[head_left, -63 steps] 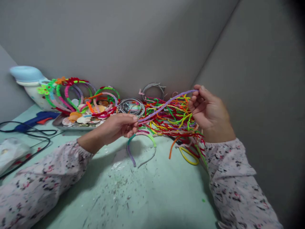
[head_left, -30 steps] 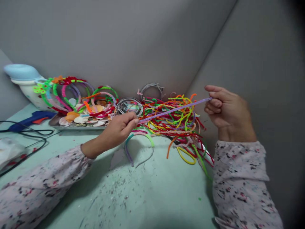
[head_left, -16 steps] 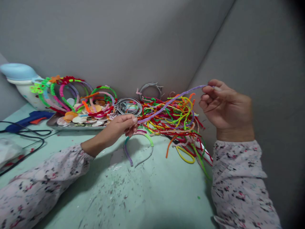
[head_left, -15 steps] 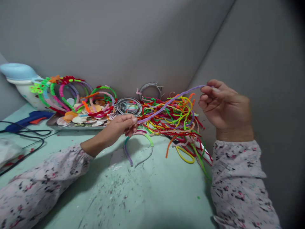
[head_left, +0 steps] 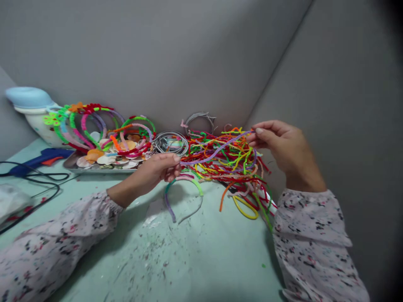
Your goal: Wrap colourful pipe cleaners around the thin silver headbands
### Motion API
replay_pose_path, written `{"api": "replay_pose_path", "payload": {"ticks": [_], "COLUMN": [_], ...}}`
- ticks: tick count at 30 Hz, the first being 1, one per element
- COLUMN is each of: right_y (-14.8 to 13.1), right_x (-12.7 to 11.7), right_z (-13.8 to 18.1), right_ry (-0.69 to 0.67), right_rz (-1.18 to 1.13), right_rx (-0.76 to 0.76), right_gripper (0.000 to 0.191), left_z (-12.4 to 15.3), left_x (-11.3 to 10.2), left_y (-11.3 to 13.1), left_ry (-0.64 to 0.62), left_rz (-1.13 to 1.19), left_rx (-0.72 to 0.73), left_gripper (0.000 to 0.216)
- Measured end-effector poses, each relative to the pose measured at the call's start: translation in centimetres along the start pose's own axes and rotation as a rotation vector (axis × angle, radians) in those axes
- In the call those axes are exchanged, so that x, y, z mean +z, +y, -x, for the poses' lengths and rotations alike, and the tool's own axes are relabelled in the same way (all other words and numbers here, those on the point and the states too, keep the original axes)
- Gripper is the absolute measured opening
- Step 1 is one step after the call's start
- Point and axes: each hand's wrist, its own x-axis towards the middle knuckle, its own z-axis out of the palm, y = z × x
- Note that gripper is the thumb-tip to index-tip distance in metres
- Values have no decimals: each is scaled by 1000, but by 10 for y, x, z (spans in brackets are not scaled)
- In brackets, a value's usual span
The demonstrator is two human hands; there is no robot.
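Note:
A purple pipe cleaner (head_left: 217, 151) stretches in a slight curve between my two hands. My left hand (head_left: 160, 168) pinches its near end, above the table and just behind a headband. The other end is between the thumb and fingers of my right hand (head_left: 273, 140), higher and further right. Below my left hand lies the headband (head_left: 200, 187), partly wrapped in purple, teal, pink and green, with one grey bare leg. Behind the held strand spreads a tangled heap of coloured pipe cleaners (head_left: 239, 161).
A metal tray (head_left: 103, 171) of shells with several fuzzy headbands (head_left: 84, 126) stands at the back left. Coiled grey bands (head_left: 171, 142) sit beside it. Further left are a blue glue gun (head_left: 37, 161), a black cord (head_left: 47, 197) and a white container with a blue lid (head_left: 30, 98). Grey walls close off the back and right.
My right hand has moved down and to the left, so the purple pipe cleaner hangs lower and flatter. My left hand stays nearly in place, still pinching its end.

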Motion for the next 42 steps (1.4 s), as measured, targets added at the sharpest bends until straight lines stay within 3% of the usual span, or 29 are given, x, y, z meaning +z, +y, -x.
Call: {"api": "replay_pose_path", "payload": {"ticks": [5, 10, 18, 22, 26, 35, 42], "right_y": [-2, -4, -2, -11, -15, -2, 14], "right_x": [-1, -4, -3, 3, 4, -3, -1], "right_z": [1, 0, -10, -9, -6, -5, -5], "right_ry": [107, 267, 359, 381, 349, 195, -42], "right_rz": [113, 100, -349, -592, -672, -343, 245], "right_rx": [-28, -87, -45, 49, 97, 55, 188], "right_gripper": [20, 25, 19, 19, 17, 17, 18], "left_z": [-2, -2, 3, 8, 8, -3, -7], "left_x": [-7, -8, 5, 11, 12, 1, -5], "left_y": [-2, -4, -4, 1, -2, -16, -21], "left_ry": [56, 19, -169, -278, -257, -37, 62], "left_rz": [-110, -190, -311, -374, -317, 39, 76], "left_rx": [6, 20, 49, 51, 50, 3, -9], "left_gripper": [20, 24, 26, 28, 28, 23, 19]}}
